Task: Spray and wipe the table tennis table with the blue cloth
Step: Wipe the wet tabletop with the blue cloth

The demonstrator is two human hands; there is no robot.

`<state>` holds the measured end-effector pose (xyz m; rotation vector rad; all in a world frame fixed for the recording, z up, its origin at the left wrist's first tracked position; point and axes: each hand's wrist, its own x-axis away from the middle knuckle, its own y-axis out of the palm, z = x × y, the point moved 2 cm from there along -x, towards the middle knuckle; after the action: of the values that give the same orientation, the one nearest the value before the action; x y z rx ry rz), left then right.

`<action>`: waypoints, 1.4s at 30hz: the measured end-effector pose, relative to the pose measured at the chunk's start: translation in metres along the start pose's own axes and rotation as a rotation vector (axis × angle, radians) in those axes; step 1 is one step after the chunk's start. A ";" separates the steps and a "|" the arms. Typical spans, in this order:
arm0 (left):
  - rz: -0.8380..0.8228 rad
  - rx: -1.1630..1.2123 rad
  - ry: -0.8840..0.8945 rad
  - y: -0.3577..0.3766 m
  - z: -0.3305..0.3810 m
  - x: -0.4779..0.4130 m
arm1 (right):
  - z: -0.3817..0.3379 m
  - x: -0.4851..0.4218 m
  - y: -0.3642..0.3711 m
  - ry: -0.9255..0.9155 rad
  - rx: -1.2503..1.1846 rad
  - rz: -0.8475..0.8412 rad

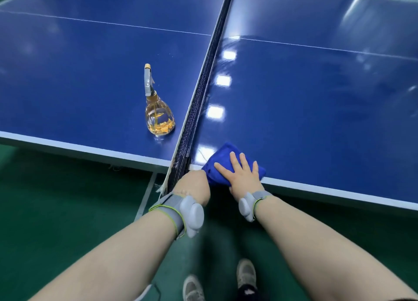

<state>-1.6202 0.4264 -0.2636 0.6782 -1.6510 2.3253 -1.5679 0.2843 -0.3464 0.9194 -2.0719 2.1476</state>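
A folded blue cloth (222,157) lies on the near edge of the blue table tennis table (305,110), just right of the net. My right hand (241,176) presses flat on the cloth with fingers spread. My left hand (194,187) is at the table's edge next to the net post and touches the cloth's left corner; its fingers are hidden below the edge. A clear spray bottle (158,117) with amber liquid and a grey trigger head stands upright on the left half, close to the net.
The black net (201,97) runs away from me across the middle of the table. The right half shines with reflected ceiling lights. Below are green floor (56,199) with a white line and my two shoes (245,274).
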 end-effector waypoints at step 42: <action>0.290 0.799 -0.068 -0.121 -0.195 0.099 | -0.242 0.072 -0.140 0.191 -2.109 -0.071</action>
<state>-1.7032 0.6415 -0.1673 0.6732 -0.8191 3.2181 -1.6662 0.4960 -0.1762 0.2645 -2.3837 -0.5651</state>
